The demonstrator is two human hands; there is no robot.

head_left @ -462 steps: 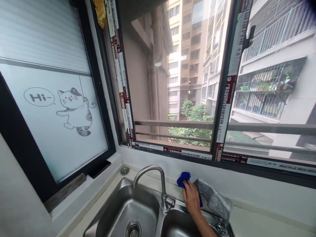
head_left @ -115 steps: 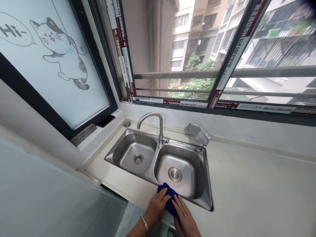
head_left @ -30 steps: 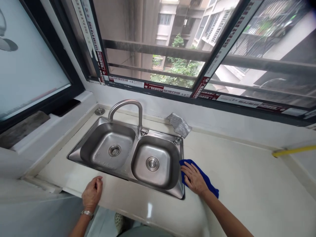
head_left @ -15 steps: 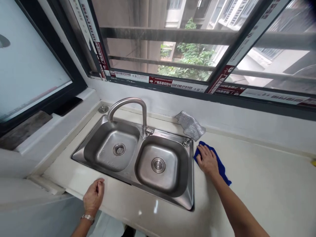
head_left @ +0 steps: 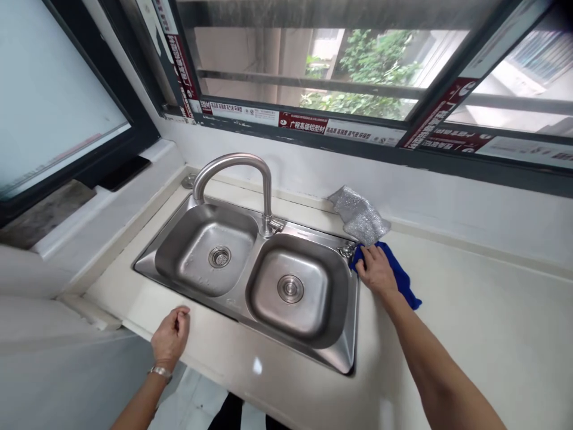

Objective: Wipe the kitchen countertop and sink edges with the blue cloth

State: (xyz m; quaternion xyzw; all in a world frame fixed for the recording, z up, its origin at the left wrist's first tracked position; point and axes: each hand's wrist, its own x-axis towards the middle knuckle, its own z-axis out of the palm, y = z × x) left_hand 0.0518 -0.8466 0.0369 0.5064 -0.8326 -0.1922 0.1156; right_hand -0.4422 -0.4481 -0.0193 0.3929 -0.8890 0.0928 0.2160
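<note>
My right hand presses a blue cloth at the back right corner of the sink, its fingers bent over the cloth's near end. The cloth touches the sink rim beside a small metal fitting. Just behind it, a silvery mesh cloth leans between the counter and the wall. My left hand is curled closed at the counter's front edge, left of the sink; nothing shows in it. The steel double-bowl sink has a drain in each bowl.
A curved steel faucet rises behind the divider, its spout over the left bowl. The pale counter runs to the right. Behind it are the white wall and a dark window frame. A black flat object lies on the left ledge.
My right hand has slid the blue cloth's near end toward the sink's back corner, up against the metal fitting. The view has tilted down slightly. My left hand stays curled at the edge.
</note>
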